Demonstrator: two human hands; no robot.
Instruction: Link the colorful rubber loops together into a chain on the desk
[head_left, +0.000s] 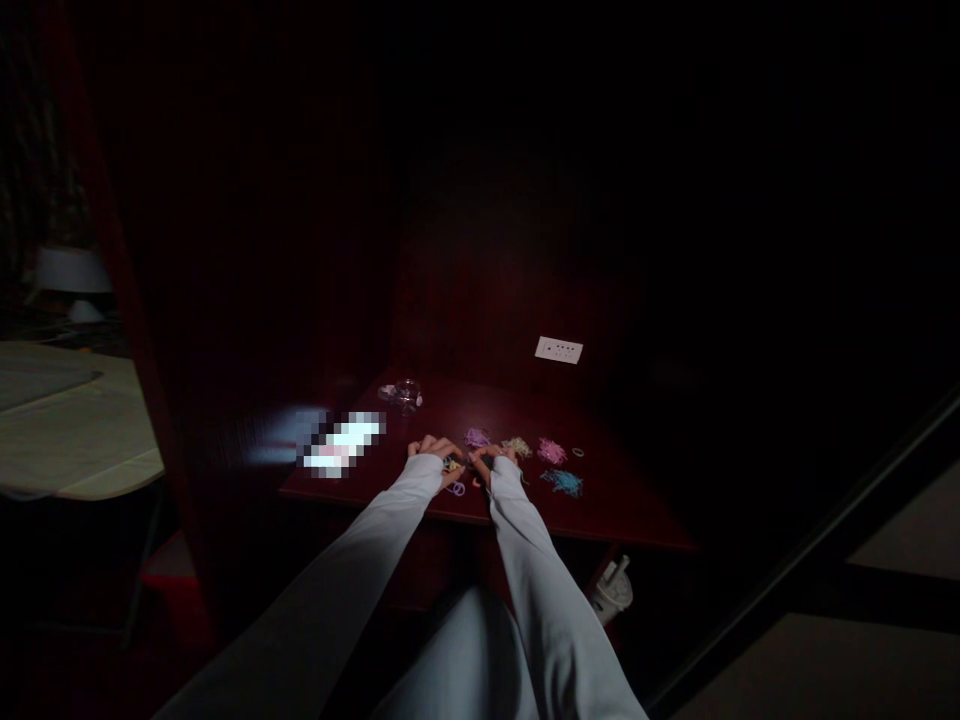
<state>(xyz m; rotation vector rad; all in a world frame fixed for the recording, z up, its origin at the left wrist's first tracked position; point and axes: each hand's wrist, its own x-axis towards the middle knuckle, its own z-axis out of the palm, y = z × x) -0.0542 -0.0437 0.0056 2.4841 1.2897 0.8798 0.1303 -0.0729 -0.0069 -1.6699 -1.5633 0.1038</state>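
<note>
Both my arms in pale sleeves reach onto a dark red desk [622, 510]. My left hand [433, 449] and my right hand [491, 458] meet over small coloured elastic bands [453, 465], fingers curled in a pinch; what each one grips is too small to make out. Around them lie little heaps of bands: purple [475, 437], yellowish [517, 446], pink [551, 451] and blue [562, 482]. A single loose band [577, 452] lies further right.
A clear glass dish [406, 392] stands at the desk's back left. A bright blurred patch [341, 443] lies left of my hands. A white socket plate [559, 350] sits on the dark back panel. A pale table [67, 430] stands far left. A white bottle [613, 590] stands below the desk.
</note>
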